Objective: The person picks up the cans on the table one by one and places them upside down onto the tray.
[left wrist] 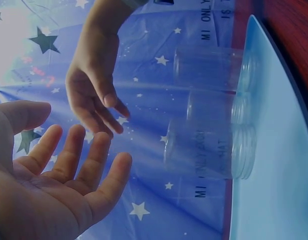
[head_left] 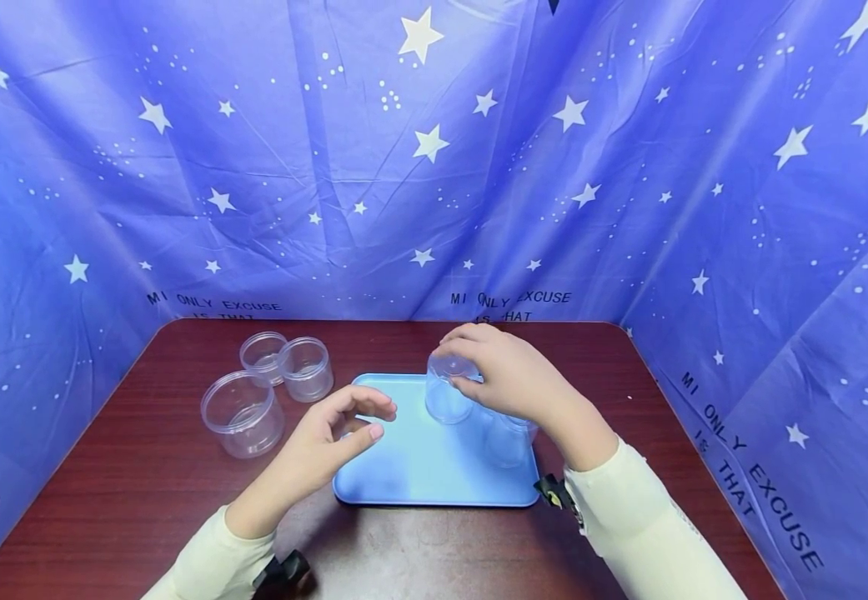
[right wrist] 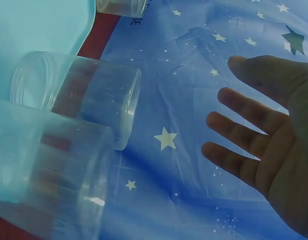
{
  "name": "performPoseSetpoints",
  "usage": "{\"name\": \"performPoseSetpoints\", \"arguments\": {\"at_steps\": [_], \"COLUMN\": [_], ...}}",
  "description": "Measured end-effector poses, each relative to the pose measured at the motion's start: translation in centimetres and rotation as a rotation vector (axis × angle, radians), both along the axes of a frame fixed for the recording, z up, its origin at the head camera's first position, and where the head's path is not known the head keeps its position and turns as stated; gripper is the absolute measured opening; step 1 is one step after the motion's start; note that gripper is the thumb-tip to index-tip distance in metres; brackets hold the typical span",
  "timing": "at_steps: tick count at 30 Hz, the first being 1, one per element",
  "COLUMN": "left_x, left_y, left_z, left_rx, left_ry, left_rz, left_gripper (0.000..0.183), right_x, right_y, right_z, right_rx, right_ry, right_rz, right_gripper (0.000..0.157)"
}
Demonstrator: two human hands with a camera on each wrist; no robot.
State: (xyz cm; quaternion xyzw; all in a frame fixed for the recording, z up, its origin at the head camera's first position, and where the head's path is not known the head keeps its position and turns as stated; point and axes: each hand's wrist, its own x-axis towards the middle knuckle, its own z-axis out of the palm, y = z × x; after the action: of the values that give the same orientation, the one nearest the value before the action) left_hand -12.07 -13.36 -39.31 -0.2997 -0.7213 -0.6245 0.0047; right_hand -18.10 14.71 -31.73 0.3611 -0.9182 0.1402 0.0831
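Note:
Clear plastic jars stand mouth down on the light blue tray (head_left: 418, 467). One jar (head_left: 449, 404) is toward the tray's back, another jar (head_left: 507, 442) at its right side, partly behind the right wrist. In the left wrist view three jars show in a row, the nearest jar (left wrist: 209, 150) with its threaded rim on the tray. My right hand (head_left: 504, 367) hovers over the jars, fingers loosely bent; the right wrist view shows it apart from the nearby jar (right wrist: 93, 95). My left hand (head_left: 336, 433) is held above the tray's left edge, palm inward, holding nothing.
Left of the tray, three more clear jars stand mouth up on the dark red table (head_left: 133, 467): a wide jar (head_left: 244, 417) in front and two smaller ones, a jar (head_left: 306, 371) and a jar (head_left: 261, 354), behind. A blue star-patterned curtain (head_left: 373, 167) surrounds the table.

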Motion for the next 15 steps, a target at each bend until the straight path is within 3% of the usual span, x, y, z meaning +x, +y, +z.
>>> {"name": "performPoseSetpoints", "arguments": {"at_steps": [8, 15], "left_x": [0.0, 0.0], "left_y": [0.0, 0.0], "left_z": [0.0, -0.1], "left_rx": [-0.009, -0.013], "left_ry": [0.012, 0.019], "left_rz": [0.002, 0.009], "left_gripper": [0.026, 0.026], "right_x": [1.7, 3.1], "right_y": [0.7, 1.2], "right_z": [-1.0, -1.8], "right_rx": [-0.080, -0.082], "right_ry": [0.095, 0.147], "right_rz": [0.055, 0.053], "right_gripper": [0.034, 0.035]}}
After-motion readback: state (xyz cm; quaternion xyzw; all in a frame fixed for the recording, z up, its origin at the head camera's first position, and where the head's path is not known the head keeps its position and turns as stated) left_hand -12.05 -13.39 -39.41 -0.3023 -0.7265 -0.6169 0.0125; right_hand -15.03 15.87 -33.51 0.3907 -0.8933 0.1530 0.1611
